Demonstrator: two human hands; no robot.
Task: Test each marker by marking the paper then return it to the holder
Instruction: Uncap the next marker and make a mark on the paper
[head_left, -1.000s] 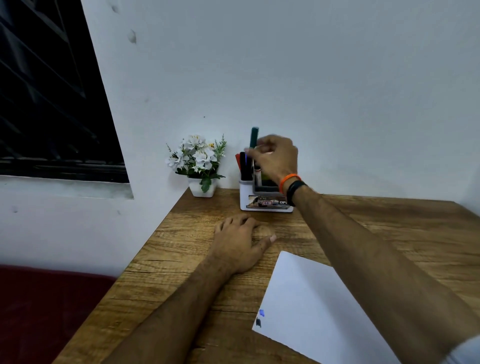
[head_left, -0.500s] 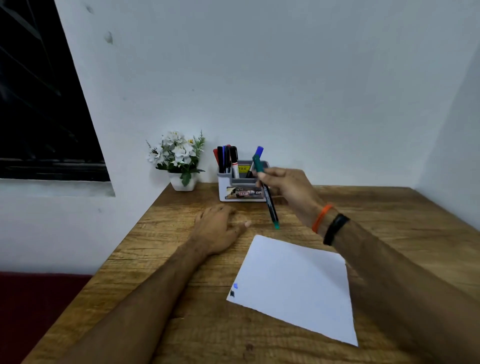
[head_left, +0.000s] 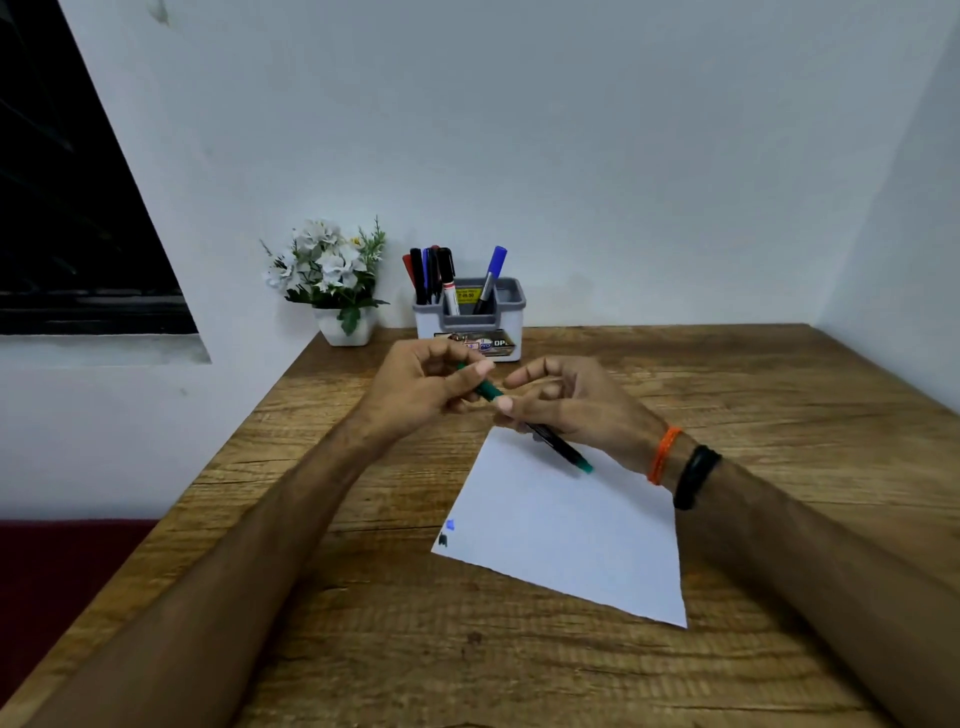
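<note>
Head view looks down on a wooden table (head_left: 727, 395) set into a white corner. Both hands meet above its middle, sharing one green marker (head_left: 556, 444). The left hand (head_left: 421, 389) has its fingers closed around the green cap end, thumb pressed along the top. The right hand (head_left: 571, 400) pinches the dark barrel just beside the cap between thumb and fingertips, while its other fingers curl loosely above. The marker slants down toward the right wrist, its green tail end hanging over the upper corner of the paper (head_left: 571, 540) — whether it touches the sheet, I cannot tell.

The paper lies flat and turned at an angle, near the table's middle. Two small marks sit close together by its left corner: a blue one (head_left: 450, 525) and a black one (head_left: 443, 540) just below it.

Behind the hands, against the wall, stands the holder (head_left: 511, 301), grey-rimmed with a printed label on its front. Its left compartment carries a cluster of upright markers (head_left: 431, 273) — red, black and blue caps — and a blue-capped marker (head_left: 493, 275) leans in the middle compartment. A white pot of white flowers (head_left: 332, 275) stands just to the holder's left. An orange band (head_left: 664, 454) and a black band (head_left: 696, 475) circle the right wrist.
</note>
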